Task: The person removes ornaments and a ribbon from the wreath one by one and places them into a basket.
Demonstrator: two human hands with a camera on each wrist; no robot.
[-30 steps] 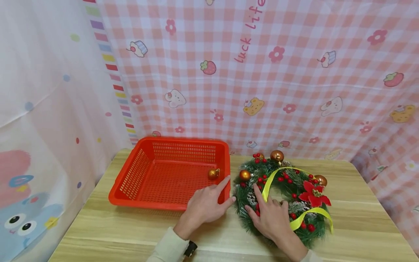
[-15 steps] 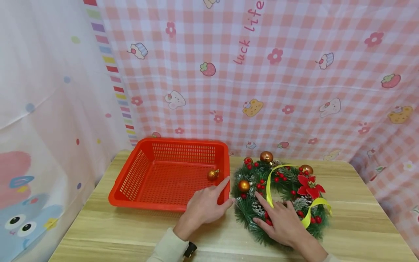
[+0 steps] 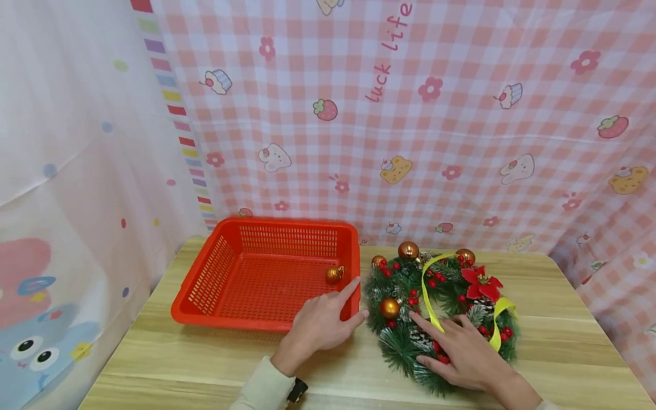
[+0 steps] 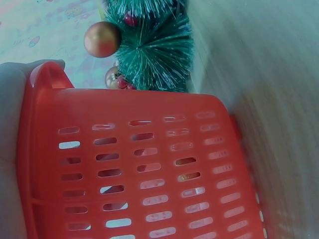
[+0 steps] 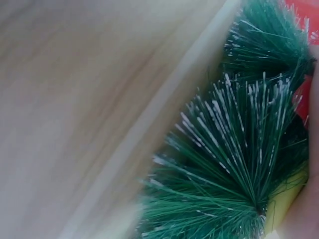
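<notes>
A green wreath (image 3: 400, 347) with red berries and pine cones lies at the right of the table in the head view. A red poinsettia (image 3: 482, 283) and several orange-gold balls (image 3: 389, 308) decorate it, and a yellow ribbon (image 3: 429, 290) loops over it. My right hand (image 3: 463, 353) holds the wreath's front part, index finger and thumb spread over the greenery; the other fingertips are hidden. My left hand (image 3: 320, 322) rests at the near right corner of a red plastic basket (image 3: 266, 326), index finger straight along the rim and thumb outside the wall.
One small gold ball ornament (image 3: 335, 275) lies inside the basket near its right wall. The wood-grain table (image 3: 564, 353) ends at a pink checked cloth (image 3: 328, 159) behind. Basket and wreath stand close side by side.
The wreath has turned counter-clockwise, its back balls shifting left and the left ball coming nearer. My right hand has moved right with its front part. My left hand has stayed put.
</notes>
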